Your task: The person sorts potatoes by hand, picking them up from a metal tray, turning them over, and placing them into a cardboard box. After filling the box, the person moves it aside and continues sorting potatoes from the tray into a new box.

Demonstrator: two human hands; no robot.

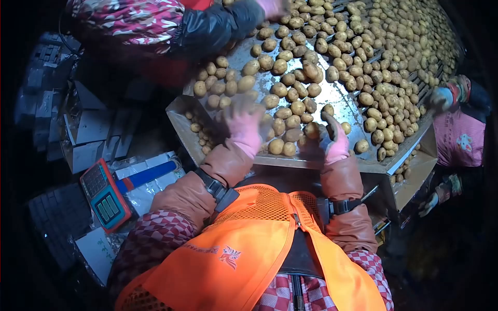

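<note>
Many potatoes (pixel 298 108) lie loose on a metal sorting table (pixel 340 101). My left hand (pixel 243 120), in a pink glove, is over the potatoes at the table's left front and blurred by motion. Its fingers look spread, and nothing shows in its grasp. My right hand (pixel 334 139), in a pink glove with dark grey fingers, is at the front edge, palm side turned left. Its fingers are stretched out and apart, close beside a potato (pixel 312 130). Another potato (pixel 328 109) lies just beyond its fingertips.
A person's blurred gloved hand (pixel 273 8) reaches over the far left of the table. At the right are another person's gloved hand (pixel 442 98) and pink garment (pixel 459 136). Side boxes (pixel 417 179) hold smaller potatoes. A digital scale (pixel 105 195) and cartons (pixel 89 124) stand left.
</note>
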